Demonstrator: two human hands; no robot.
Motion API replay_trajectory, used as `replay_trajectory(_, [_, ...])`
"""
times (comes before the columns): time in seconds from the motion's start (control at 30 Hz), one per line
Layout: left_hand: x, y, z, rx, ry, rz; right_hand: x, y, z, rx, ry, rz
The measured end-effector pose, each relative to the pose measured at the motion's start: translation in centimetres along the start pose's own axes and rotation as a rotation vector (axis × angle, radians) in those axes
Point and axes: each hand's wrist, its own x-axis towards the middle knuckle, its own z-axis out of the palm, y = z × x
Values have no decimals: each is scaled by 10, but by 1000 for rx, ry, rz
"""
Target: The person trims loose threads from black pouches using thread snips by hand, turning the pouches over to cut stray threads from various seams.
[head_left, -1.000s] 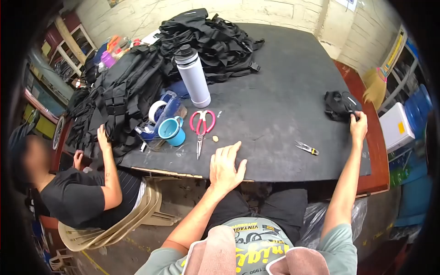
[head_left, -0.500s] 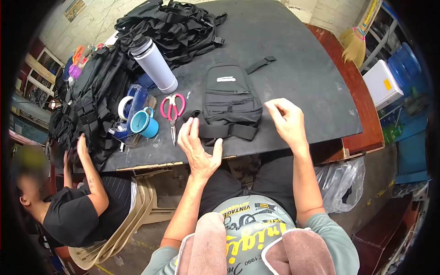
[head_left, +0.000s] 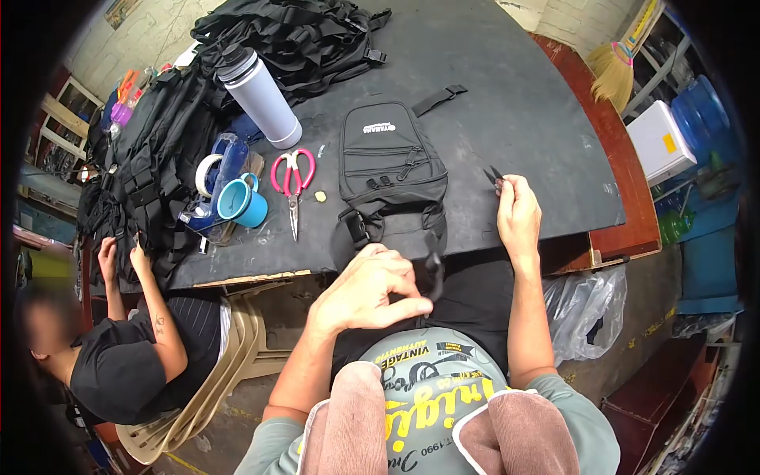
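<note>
A black sling bag [head_left: 388,146] with white lettering lies face up near the table's front edge. My left hand [head_left: 372,289] is closed just past that edge, at the bag's bottom, on a black strap [head_left: 435,265] blurred by motion. Part of the strap is hidden by the fingers. A black buckle [head_left: 358,228] shows beside the bag's lower left corner. To the right of the bag, my right hand [head_left: 518,212] grips small black thread snips [head_left: 492,176], their two pointed blades apart and aimed away from me.
Left of the bag are pink-handled scissors [head_left: 293,190], a blue cup [head_left: 243,203], a tape dispenser [head_left: 214,182] and a tall bottle [head_left: 261,99]. Black bags [head_left: 293,47] are heaped behind. A co-worker [head_left: 134,348] sits at left, hands on black bags.
My left hand has moved down and right, closing on the strap and drawing it toward me. The bag has shifted slightly left. Black snips now show in my right hand.
</note>
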Motion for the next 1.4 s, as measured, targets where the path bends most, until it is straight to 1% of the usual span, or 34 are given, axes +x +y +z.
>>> replay_trajectory(0.03, [3,4,1,89,18,-51,0,-8,-2,2,-4,1])
replay_trajectory(0.1, [19,3,11,335,220,-46,-5,-29,-9,163,-128,209])
replay_trajectory(0.13, [28,-3,16,390,372,-21,-9,-56,-17,129,-201,228])
replay_trajectory(0.23, [56,-31,25,338,622,-23,-21,-86,-29,25,-455,276])
replay_trajectory(0.3, [73,-28,20,592,639,-9,-26,-93,-30,-111,-545,248])
replay_trajectory(0.33, [80,-37,24,498,622,-39,-32,-89,-25,-56,-525,242])
replay_trajectory(0.43, [90,-53,29,580,597,-37,-50,-73,-17,10,-476,222])
replay_trajectory(0.5, [85,-58,31,540,584,-42,-60,-66,-28,-5,-469,221])
replay_trajectory(0.57, [74,-55,31,596,564,-48,-79,-48,-39,278,-551,350])
replay_trajectory(0.63, [65,-55,39,599,525,-60,-115,-32,-36,537,-620,466])
replay_trajectory(0.7, [58,-55,48,597,536,-99,-145,-12,-20,590,-585,566])
replay_trajectory(0.73, [54,-54,53,588,527,-104,-149,-13,-11,662,-529,558])
replay_trajectory(0.77, [52,-52,58,599,549,-52,-151,-12,-11,657,-530,566])
replay_trajectory(0.83, [50,-50,65,630,599,56,-150,-12,-12,559,-517,515])
replay_trajectory(0.87, [46,-52,67,598,573,191,-151,-11,-10,586,-498,501])
replay_trajectory(0.9, [42,-52,72,523,541,233,-151,-10,-10,585,-497,504])
replay_trajectory(0.97, [37,-51,71,428,488,100,-149,-12,-12,556,-502,512])
replay_trajectory(1.1, [35,-42,73,444,540,23,-138,-23,-14,527,-479,482])
replay_trajectory(1.17, [34,-40,74,339,565,-41,-130,-28,-11,536,-459,526])
replay_trajectory(1.23, [34,-45,71,283,557,-62,-133,-22,3,672,-377,521])
replay_trajectory(1.3, [33,-49,65,273,554,-53,-134,-17,4,881,-411,841])
replay_trajectory(1.33, [33,-50,62,244,541,-67,-137,-20,6,958,-355,866])
replay_trajectory(1.37, [33,-51,59,215,529,-80,-138,-17,4,960,-357,863])
replay_trajectory(1.4, [33,-52,57,198,513,-84,-140,-10,1,1052,-353,808])
